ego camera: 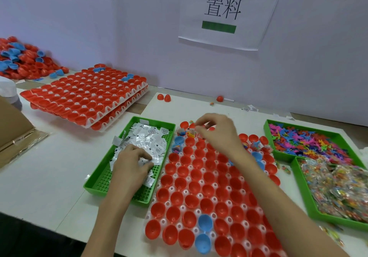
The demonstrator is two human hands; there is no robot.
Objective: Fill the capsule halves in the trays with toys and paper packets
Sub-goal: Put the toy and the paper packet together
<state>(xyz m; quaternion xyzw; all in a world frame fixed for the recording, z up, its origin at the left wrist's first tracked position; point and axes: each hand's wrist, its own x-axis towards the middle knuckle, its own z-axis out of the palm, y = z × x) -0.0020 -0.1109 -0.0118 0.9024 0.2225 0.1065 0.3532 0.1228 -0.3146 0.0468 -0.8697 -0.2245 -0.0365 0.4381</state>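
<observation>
A white tray (185, 192) of red and a few blue capsule halves (207, 179) lies in front of me. My right hand (217, 132) hovers over its far rows, fingertips pinched on something small near filled capsules (190, 132). My left hand (132, 162) rests in the green tray (99, 181) of white paper packets (147, 139), fingers curled onto packets. Colourful plastic toys (304, 141) fill a green tray (267, 129) at the right, with bagged toys (336, 185) in the tray below it.
Two stacked trays of red capsule halves (83, 95) sit at the back left, behind them a heap of loose red and blue halves (23, 59). A cardboard box (14, 125) stands at the left edge. Loose red halves (164, 97) and packets lie near the wall.
</observation>
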